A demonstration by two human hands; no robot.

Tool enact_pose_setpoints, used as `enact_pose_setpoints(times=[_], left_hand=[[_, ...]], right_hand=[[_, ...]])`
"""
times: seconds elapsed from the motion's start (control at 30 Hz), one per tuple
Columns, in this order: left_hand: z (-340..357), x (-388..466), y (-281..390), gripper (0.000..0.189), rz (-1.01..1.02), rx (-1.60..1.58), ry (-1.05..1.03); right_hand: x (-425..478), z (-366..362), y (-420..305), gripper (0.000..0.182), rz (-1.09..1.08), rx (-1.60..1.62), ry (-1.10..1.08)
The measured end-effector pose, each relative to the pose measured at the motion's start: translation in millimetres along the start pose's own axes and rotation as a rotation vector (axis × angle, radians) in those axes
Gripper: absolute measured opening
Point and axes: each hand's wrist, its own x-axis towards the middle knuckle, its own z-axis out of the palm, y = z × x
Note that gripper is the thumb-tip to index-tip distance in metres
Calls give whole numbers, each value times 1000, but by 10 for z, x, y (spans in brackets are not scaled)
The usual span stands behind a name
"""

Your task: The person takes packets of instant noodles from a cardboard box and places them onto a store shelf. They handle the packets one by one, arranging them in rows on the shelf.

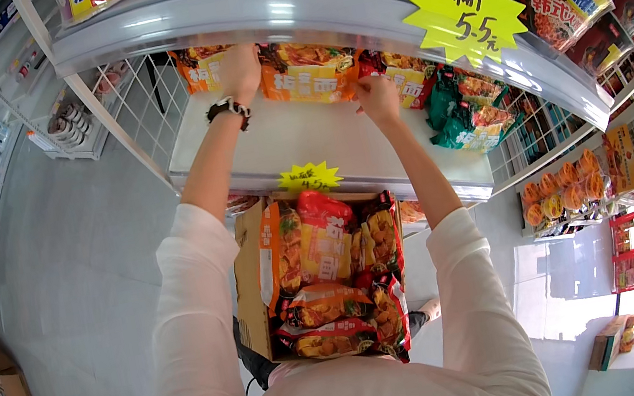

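Note:
On the white shelf (306,136) stands a row of noodle packets. My left hand (241,74) reaches in between two orange packets, its fingertips hidden behind the upper shelf's edge. My right hand (377,99) touches the right edge of the middle orange noodle packet (305,76), beside a red and yellow packet (407,77). Another orange packet (199,72) stands left of my left hand. Green packets (471,113) lie at the shelf's right end. Against my body, below the shelf edge, is an open cardboard box (249,273) filled with red and orange noodle packets (328,240).
The upper shelf's edge (234,15) overhangs my hands and bears a yellow star-shaped price sign (466,12). A smaller sign (310,177) sits on the lower shelf edge. White wire side panels (146,113) bound the shelf. Another cardboard box (14,391) is on the floor at left.

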Motion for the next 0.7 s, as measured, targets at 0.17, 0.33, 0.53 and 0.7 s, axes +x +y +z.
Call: enact_pose_setpoints(times=[0.17,0.33,0.53,0.7], left_hand=[[107,26,91,17,57,-33,-5],[-84,-377,403,34,47,1,-671],[109,-672,370,69,269,-144,-889],[299,-693,458,71,171,-193,-841]], right_hand=[[208,225,389,15,-84,-111,113],[274,316,700,15,-80,108,100],[191,395,274,16,-8,113,70],[206,352,215,17,14,-38,104]])
